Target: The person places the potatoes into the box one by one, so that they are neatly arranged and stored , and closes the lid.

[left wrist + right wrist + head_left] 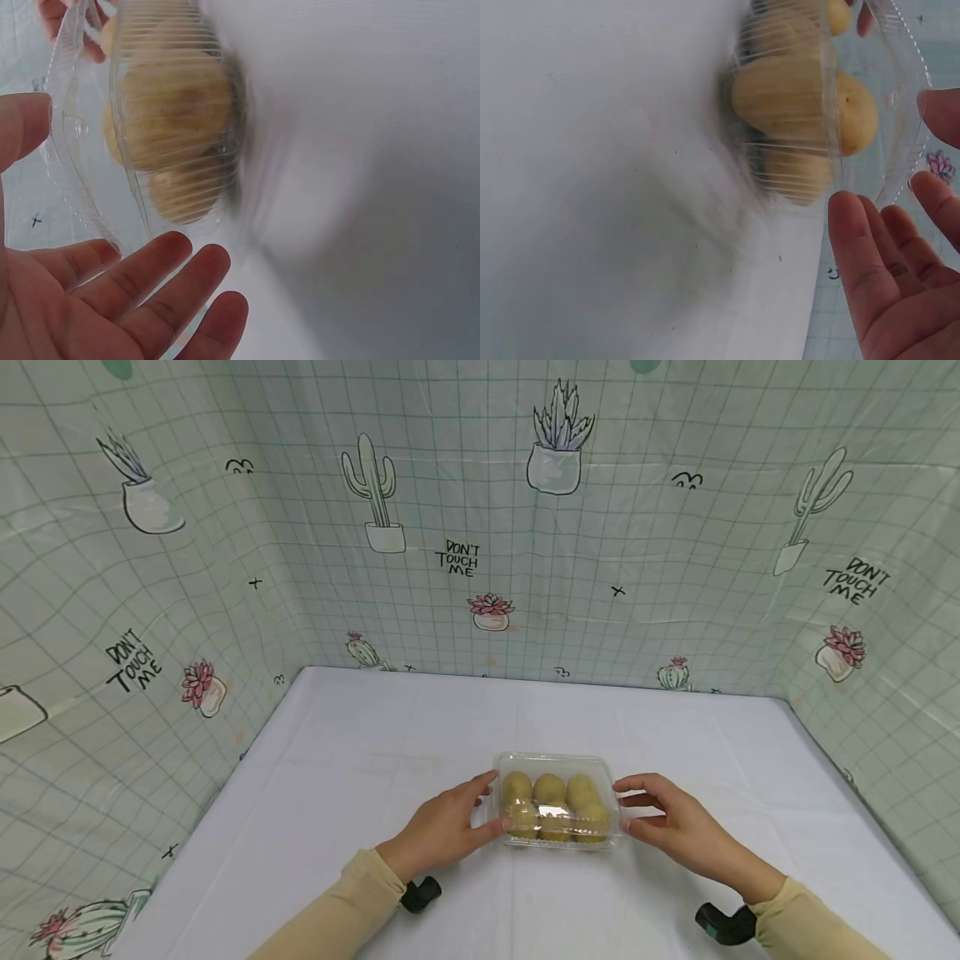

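A clear plastic clamshell box sits on the white table, its lid down over several yellow-brown oval fruits in rows. At the box's left side is my left hand, its thumb and index fingertip right at the rim. In the left wrist view, the other fingers of that hand are loosely extended beside the ribbed wall. My right hand is at the opposite side, thumb and fingertips close against the edge. The right wrist view shows its fingers spread and nearly straight below the box.
White cloth covers the table. Grid-patterned curtains with cactus drawings enclose it at the back and both sides. A black wrist device shows by the left sleeve, and another black device by the right sleeve.
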The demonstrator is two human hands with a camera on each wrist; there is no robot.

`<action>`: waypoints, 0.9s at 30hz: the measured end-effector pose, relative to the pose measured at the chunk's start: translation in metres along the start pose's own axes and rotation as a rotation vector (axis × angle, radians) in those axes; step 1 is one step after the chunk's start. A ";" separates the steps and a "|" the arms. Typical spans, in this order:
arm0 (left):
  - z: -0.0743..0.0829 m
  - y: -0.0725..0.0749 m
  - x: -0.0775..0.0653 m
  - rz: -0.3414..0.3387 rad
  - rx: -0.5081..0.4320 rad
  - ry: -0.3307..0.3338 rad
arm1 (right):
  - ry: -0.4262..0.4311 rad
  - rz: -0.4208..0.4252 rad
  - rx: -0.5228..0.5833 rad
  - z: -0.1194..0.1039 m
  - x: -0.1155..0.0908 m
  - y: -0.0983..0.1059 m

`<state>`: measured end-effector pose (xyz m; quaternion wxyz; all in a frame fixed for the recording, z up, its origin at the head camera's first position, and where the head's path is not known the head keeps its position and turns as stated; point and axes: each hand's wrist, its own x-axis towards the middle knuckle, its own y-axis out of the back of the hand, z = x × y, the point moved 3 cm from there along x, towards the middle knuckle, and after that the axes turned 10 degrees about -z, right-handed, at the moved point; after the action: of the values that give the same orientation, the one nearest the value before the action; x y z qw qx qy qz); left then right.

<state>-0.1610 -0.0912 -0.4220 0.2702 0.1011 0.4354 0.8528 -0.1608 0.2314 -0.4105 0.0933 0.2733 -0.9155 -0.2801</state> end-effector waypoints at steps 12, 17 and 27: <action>-0.003 -0.005 -0.001 -0.005 -0.003 0.000 | -0.069 -0.041 0.010 0.008 0.000 -0.007; -0.003 -0.005 0.000 0.004 -0.008 -0.007 | -0.059 -0.059 0.000 0.009 0.001 -0.008; -0.002 -0.006 0.000 0.008 -0.015 -0.021 | -0.070 -0.118 0.014 0.010 0.001 -0.008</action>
<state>-0.1595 -0.0895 -0.4280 0.2721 0.1098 0.4255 0.8561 -0.1609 0.2300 -0.4229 0.0427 0.3177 -0.9024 -0.2878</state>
